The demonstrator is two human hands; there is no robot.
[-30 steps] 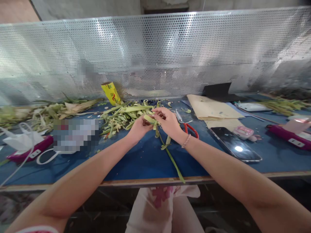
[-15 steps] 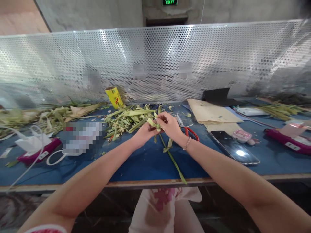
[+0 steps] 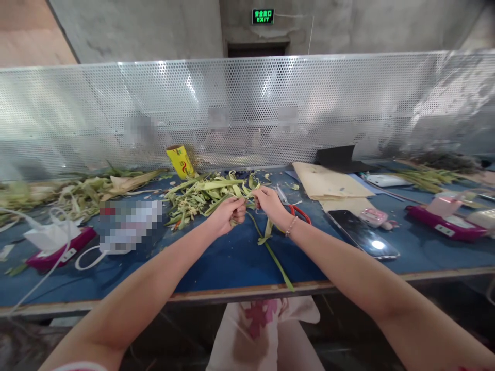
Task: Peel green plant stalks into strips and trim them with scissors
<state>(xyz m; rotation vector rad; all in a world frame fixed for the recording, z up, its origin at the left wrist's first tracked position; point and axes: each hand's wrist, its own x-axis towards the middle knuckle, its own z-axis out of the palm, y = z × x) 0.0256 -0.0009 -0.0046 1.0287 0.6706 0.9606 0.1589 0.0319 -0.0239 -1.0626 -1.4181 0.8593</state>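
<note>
My left hand (image 3: 231, 214) is closed, with a bit of pale green leaf strip (image 3: 248, 200) showing between it and my right hand. The fingers of my right hand (image 3: 267, 202) are pinched at the strip's other side; most of the strip is hidden in both hands. Below them a long green stalk (image 3: 277, 263) with a dry leaf on it lies across the blue table to its front edge. A heap of green leaf strips (image 3: 211, 189) sits just behind my left hand. Red-handled scissors (image 3: 300, 211) lie beside my right wrist.
A yellow tube (image 3: 181, 162) leans at the back by a perforated metal screen (image 3: 247, 103). To the right are brown paper (image 3: 328, 181), a phone (image 3: 361, 234), a pink case (image 3: 373, 217) and a purple power strip (image 3: 444, 224). Another power strip (image 3: 62, 250) with cables stands left.
My hands have moved slightly apart, and my left hand has curled into a fist. The leaf piece that stuck up between them is now mostly hidden. The view has tilted up a little.
</note>
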